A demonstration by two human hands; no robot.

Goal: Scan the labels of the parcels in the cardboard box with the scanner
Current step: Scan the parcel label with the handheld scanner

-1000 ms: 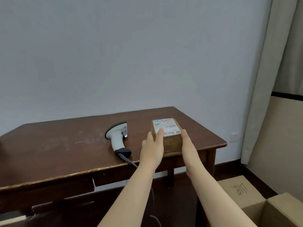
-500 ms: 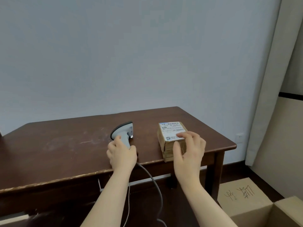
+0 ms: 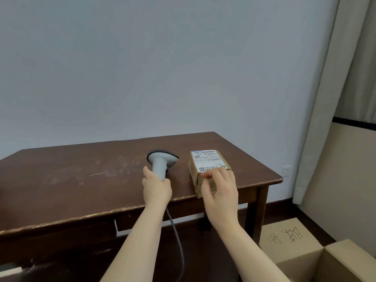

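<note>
Since half a second ago the scanner (image 3: 160,162) has turned in the left hand (image 3: 156,190), its head swinging round toward the parcel (image 3: 206,162), while the right hand (image 3: 220,190) has stayed on that parcel. On the floor at the near right, the open cardboard box (image 3: 350,255) is cut off by the frame's edge, and what shows of its inside is too little to tell what it holds; one flap carries handwriting. The left hand's fingers are wrapped round the scanner's grey handle, which runs from near to far, with the dark-rimmed head at the far end and its nose aimed right at the parcel just beside it. The parcel sits on the table (image 3: 81,176) near its right near edge, long axis near to far, white label (image 3: 209,157) facing up. The right hand's fingers curl over its near top edge, thumb on the near face, hiding that corner. The label's print is too small to read. The scanner's cable (image 3: 179,241) hangs below the table edge.
</note>
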